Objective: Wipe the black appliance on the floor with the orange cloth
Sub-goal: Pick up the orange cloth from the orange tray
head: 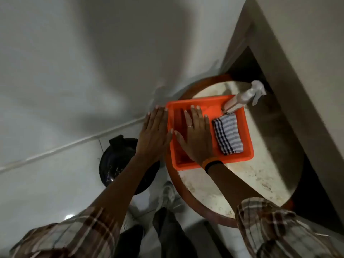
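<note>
The black round appliance [119, 161] sits on the pale tiled floor at lower left, partly hidden by my left forearm. An orange tray [248, 146] rests on a round table [251, 175]. My right hand [197, 135] lies flat, fingers apart, inside the tray's left half. A darker orange patch [179, 127] shows beside and under it; I cannot tell for sure whether it is the orange cloth. My left hand [154, 135] hovers flat and open over the tray's left edge, holding nothing.
A blue-and-white striped cloth [228, 135] lies folded in the tray's right half. A clear spray bottle [243, 98] leans at the tray's far right corner. A grey wall and dark recess [247, 71] stand beyond the table. My shoe [167, 194] is between appliance and table.
</note>
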